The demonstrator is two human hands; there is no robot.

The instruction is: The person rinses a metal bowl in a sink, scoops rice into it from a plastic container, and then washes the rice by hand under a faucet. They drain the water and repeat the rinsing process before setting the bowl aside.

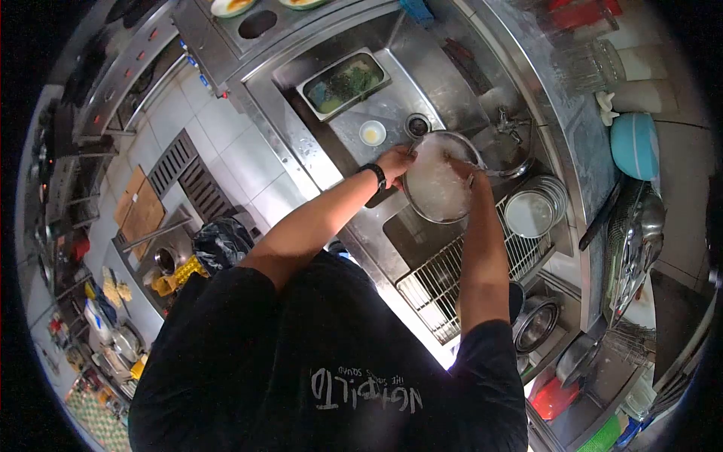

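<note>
A round metal bowl (pixel 449 221) filled with cloudy white liquid (pixel 435 184) is held over the sink. At its left side my left hand (pixel 395 166) grips the rim, fingers closed around the edge, with a dark watch on the wrist. My right hand (pixel 461 167) reaches into the bowl from the right, and its fingers are mostly hidden in the liquid. Whether it grasps anything inside cannot be seen. Just beyond the bowl stand a small white cup (pixel 372 134) with something yellowish in it and a small dark round dish (pixel 417 126).
A rectangular metal pan (pixel 324 113) with leafy greens sits at the sink's far left. The faucet (pixel 509 124) rises at the right, its spout close to the bowl. Nearer me, a wire rack (pixel 429 290) carries stacked plates (pixel 529 214). A metal shelf (pixel 561 147) runs along the right.
</note>
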